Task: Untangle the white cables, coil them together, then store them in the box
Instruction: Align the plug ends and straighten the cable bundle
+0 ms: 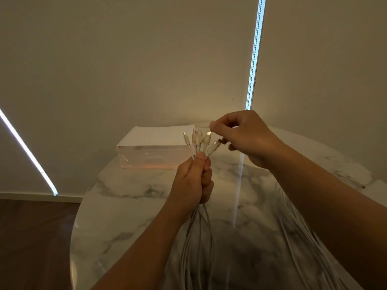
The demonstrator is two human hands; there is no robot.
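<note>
Left hand is gripping the cables just under the plugs, lining the ends up for coiling; right hand is curling beside them, grasp unclear.

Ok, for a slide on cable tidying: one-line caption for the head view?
Left hand grips the white cables with plugs fanned upward; right hand at the plugs, box behind on marble table.

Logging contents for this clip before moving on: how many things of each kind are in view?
Hands: 2 (left hand, right hand)
White cable bundle: 1, gripped by the left hand; single cables overlap too much to count
Box: 1
Marble table: 1
Total: 5
</note>
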